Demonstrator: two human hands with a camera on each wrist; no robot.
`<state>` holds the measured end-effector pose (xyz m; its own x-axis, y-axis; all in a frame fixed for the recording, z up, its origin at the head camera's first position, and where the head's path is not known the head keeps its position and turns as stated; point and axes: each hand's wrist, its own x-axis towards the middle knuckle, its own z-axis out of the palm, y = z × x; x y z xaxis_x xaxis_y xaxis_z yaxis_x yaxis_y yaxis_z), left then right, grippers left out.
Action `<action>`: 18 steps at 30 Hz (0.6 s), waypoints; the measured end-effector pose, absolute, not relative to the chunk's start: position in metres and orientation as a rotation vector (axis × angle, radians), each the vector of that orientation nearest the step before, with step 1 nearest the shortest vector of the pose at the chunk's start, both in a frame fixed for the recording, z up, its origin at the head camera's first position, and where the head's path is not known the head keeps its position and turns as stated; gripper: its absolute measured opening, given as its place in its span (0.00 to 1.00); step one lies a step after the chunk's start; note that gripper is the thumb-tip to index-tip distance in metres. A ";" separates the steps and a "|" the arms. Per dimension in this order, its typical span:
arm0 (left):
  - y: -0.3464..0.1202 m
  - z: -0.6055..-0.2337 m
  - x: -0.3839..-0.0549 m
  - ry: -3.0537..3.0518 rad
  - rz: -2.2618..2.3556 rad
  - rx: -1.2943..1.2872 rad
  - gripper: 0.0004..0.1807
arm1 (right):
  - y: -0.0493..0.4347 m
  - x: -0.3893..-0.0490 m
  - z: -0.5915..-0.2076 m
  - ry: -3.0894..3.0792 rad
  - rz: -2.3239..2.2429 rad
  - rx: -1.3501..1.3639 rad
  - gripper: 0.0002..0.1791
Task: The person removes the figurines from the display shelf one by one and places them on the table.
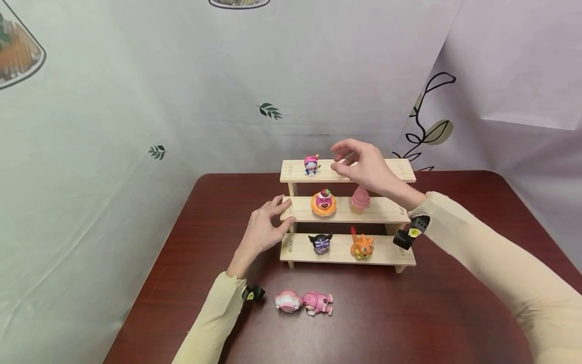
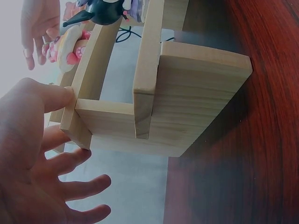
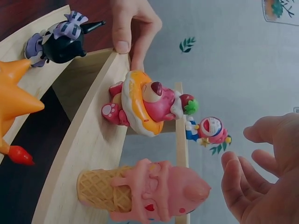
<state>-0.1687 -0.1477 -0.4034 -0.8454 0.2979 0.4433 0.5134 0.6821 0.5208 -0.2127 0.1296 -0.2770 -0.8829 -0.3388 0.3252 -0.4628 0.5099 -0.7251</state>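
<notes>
The right hand (image 1: 364, 164) hung by the top tier of the shelf (image 1: 300, 208), half open, thumb and fingers loosely bent with a gap between them and nothing in hold. The figure (image 1: 311, 166) stood upright towards that tier's left end, just left of the right fingertips and apart from them; the right hand was the nearer one. The left hand (image 1: 265, 225) pinched the middle tier's left end between thumb and forefinger, its other fingers spread. On the table (image 1: 409, 313), near side, a pink bear (image 1: 319, 303) lay lengthwise left to right, a round toy (image 1: 288, 301) just left of it, both closer to the left hand.
</notes>
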 end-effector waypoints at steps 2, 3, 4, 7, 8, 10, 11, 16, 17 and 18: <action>-0.147 -0.403 -0.168 -2.573 -0.941 -0.641 0.26 | 0.129 -0.215 -0.277 -2.615 1.341 0.671 0.19; -0.147 -0.403 -0.168 -2.571 -0.941 -0.641 0.26 | 0.128 -0.216 -0.278 -2.616 1.347 0.666 0.19; -0.147 -0.403 -0.168 -2.571 -0.942 -0.639 0.26 | 0.128 -0.216 -0.277 -2.616 1.352 0.665 0.19; -0.147 -0.403 -0.168 -2.569 -0.945 -0.633 0.27 | 0.125 -0.219 -0.277 -2.624 1.367 0.670 0.20; -0.147 -0.403 -0.168 -2.568 -0.947 -0.632 0.27 | 0.124 -0.220 -0.277 -2.632 1.369 0.677 0.20; -0.147 -0.403 -0.168 -2.569 -0.951 -0.629 0.27 | 0.123 -0.222 -0.278 -2.652 1.370 0.685 0.20; -0.147 -0.403 -0.168 -2.570 -0.951 -0.631 0.27 | 0.122 -0.224 -0.278 -2.662 1.373 0.684 0.20; -0.147 -0.403 -0.168 -2.575 -0.947 -0.632 0.27 | 0.118 -0.227 -0.278 -2.698 1.356 0.664 0.21; -0.147 -0.403 -0.169 -2.574 -0.946 -0.633 0.27 | 0.117 -0.227 -0.278 -2.702 1.357 0.664 0.21; -0.147 -0.403 -0.169 -2.574 -0.945 -0.633 0.27 | 0.117 -0.227 -0.278 -2.707 1.360 0.663 0.22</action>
